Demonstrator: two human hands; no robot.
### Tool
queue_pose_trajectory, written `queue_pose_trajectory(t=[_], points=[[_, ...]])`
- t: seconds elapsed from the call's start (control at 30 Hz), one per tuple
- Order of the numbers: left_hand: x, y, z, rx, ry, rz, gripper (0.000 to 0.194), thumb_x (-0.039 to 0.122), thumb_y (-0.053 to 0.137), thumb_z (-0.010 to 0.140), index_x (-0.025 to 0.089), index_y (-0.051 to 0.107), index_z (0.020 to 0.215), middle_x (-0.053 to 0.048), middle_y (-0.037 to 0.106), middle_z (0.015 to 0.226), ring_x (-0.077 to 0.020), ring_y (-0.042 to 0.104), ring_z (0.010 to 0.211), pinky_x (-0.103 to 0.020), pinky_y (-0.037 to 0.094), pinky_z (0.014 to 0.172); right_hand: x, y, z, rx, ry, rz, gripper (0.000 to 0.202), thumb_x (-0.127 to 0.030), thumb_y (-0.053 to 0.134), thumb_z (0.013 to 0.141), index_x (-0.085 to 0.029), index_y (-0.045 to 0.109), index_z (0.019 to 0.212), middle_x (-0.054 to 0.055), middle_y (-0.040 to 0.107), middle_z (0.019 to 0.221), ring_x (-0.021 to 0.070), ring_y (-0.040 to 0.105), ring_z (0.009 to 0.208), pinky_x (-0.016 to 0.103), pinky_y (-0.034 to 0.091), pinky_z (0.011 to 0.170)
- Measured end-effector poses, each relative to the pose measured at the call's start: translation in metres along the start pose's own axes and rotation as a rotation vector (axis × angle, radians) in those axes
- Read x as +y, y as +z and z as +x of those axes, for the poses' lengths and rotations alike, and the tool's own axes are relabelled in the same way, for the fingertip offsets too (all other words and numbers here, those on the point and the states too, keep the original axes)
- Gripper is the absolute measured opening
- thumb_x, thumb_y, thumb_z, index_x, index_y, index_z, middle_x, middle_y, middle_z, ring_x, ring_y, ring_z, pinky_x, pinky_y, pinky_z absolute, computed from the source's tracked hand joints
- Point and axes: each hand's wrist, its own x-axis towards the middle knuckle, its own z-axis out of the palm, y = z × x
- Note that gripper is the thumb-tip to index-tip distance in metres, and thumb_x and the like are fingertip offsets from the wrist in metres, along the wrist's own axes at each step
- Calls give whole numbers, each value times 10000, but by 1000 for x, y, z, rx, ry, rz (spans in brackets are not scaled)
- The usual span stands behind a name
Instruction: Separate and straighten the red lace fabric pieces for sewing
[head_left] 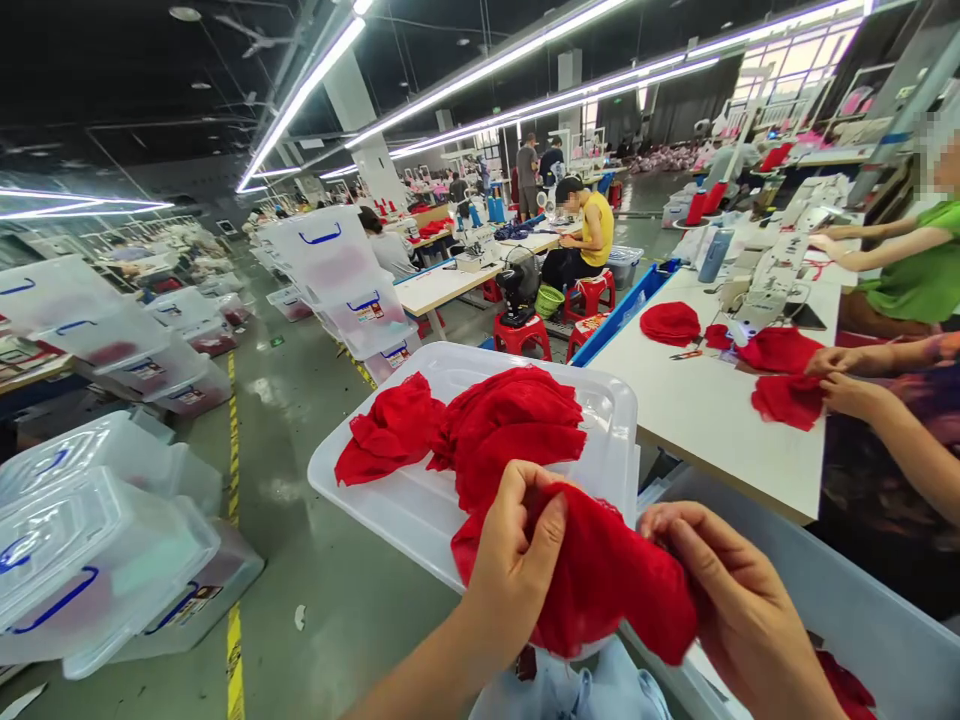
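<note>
At the left, stacked plastic boxes (pixel 142 540) stand beside one striped tape line (pixel 234 460), and a wide strip of floor (pixel 296 540) runs from it to the edge of one lid (pixel 409 512), which bears two bunches of red cloth (pixel 517 420). At the lid's near side, the left hand (pixel 506 565) pinches one piece of red fabric (pixel 607 575), while the right hand (pixel 739 585) has thumb and fingers together on its right edge. Farther right, one table (pixel 705 410) carries about four red pieces (pixel 670 323), one gripped by a co-worker's two hands (pixel 855 392).
</note>
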Motion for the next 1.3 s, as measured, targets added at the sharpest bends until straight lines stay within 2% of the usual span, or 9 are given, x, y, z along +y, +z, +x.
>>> queue_pose_trajectory(t=[0.17,0.3,0.5,0.63,0.73,0.87,1.07,1.2,1.3], points=[[-16,14,6,7,-99,-85,276,490,526,881,226,449,849,38,455,725,-103,400,612,-214,371,568,0,-22,-7,-87,233,126,487,-523,749,721,-219,676,1095,136,695,1085,249,699,836,372,587,736],[-17,23,10,-35,-76,-42,231,441,477,918,224,434,854,38,420,746,-102,382,643,-221,384,636,3,-33,-15,-27,382,77,299,-382,794,724,-197,704,940,67,727,878,186,684,747,276,570,678],[-39,41,4,-158,-65,-4,69,255,407,931,218,456,961,-22,522,898,-142,504,819,-271,440,766,-13,-58,-13,363,172,45,274,-419,818,669,-207,688,785,-3,648,620,126,591,530,191,508,475],[-47,50,-5,-365,85,214,332,121,441,862,221,513,1170,-111,516,1233,-221,484,1171,-393,380,1021,-28,-65,-22,547,-124,-265,253,-443,739,750,-232,684,878,13,676,730,158,634,606,218,545,506],[-43,53,-8,-366,150,182,360,200,498,885,244,538,1240,-111,474,1327,-240,450,1243,-406,350,1071,-34,-58,-30,374,-262,-605,211,-393,682,812,-232,675,949,28,701,814,162,662,660,209,560,544],[-43,58,-6,-555,-266,-255,377,422,516,906,226,589,1220,-99,605,1189,-200,594,1026,-316,489,874,-23,-46,-34,-11,-384,-850,185,-284,576,888,-229,616,1060,46,729,888,181,702,738,250,588,650],[-56,64,-5,-402,-634,-652,375,466,733,735,121,709,880,-57,664,799,-98,574,638,-197,469,605,3,-44,-32,-129,-513,-1098,307,-290,540,920,-217,506,1215,87,705,998,209,697,864,292,586,724],[-59,66,-4,-275,-691,-738,358,439,779,691,115,686,812,-34,648,734,-90,572,621,-168,422,542,3,-41,-35,-175,-649,-1182,393,-274,544,932,-188,458,1306,138,675,1097,239,666,964,344,575,798],[-58,68,-2,-264,-710,-761,322,383,804,674,113,633,716,-3,599,635,-67,521,539,-169,394,519,-5,-37,-38,-213,-689,-1175,366,-189,540,933,-196,486,1295,99,693,975,200,668,826,303,568,712]])
